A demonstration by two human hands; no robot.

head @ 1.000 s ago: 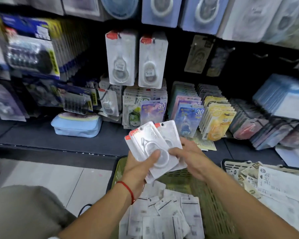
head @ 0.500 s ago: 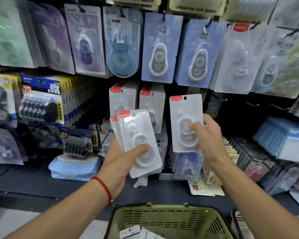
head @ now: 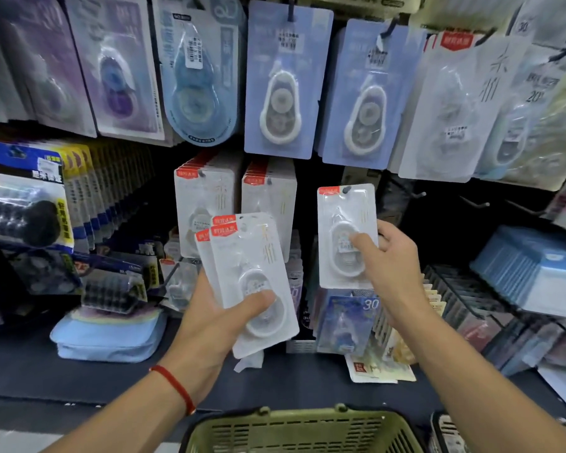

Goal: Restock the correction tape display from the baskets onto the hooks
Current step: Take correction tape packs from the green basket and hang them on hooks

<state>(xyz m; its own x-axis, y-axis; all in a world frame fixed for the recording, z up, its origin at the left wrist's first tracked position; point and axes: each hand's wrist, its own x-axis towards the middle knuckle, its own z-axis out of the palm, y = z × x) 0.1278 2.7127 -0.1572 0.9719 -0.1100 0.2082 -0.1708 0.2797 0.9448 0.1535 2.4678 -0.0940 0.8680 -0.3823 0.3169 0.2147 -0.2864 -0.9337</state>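
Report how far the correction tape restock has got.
Done: two hooks of matching white packs already look full. In hand: the right hand lifts a single pack to a hook; the left hand holds a small stack. Left: that stack; the green basket contents are out of view.
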